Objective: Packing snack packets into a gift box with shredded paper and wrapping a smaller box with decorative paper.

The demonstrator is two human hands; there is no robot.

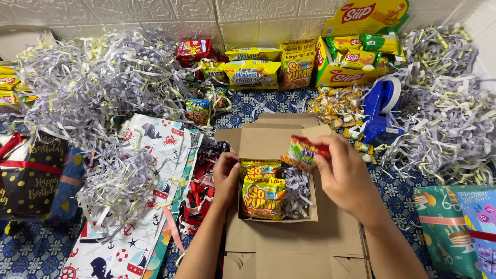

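A small crinkled foil snack packet in red, green and yellow [304, 151] hung above the far right corner of the open brown cardboard box [268, 139], pinched at its right end by the right hand [345, 178]. The grip there was closed on the packet, thumb and fingertips pressing it from either side. The packet's long axis ran roughly left to right with a slight tilt, its free end pointing left and a little downward toward the inside of the box. From the grip, then, the packet lay to the left, over the box's opening, and the right hand was plainly the nearer of the two.

Below it, inside the box, two orange and yellow snack bags [261, 192] lay stacked on grey shredded paper filling [297, 194], their long axes running toward the person. The left hand [226, 177] rested at the box's left wall, fingers curled over the rim and touching the bags' edge; whether that grip was pinching anything could not be told.

Further out, the box sat on a blue patterned floor covering [398, 194]. Nautical-print wrapping paper [144, 196] lay to the left, a blue tape dispenser [381, 111] to the right, more snack bags [250, 72] and a yellow display carton [356, 49] against the wall, with heaps of shredded paper [88, 77] on both sides.
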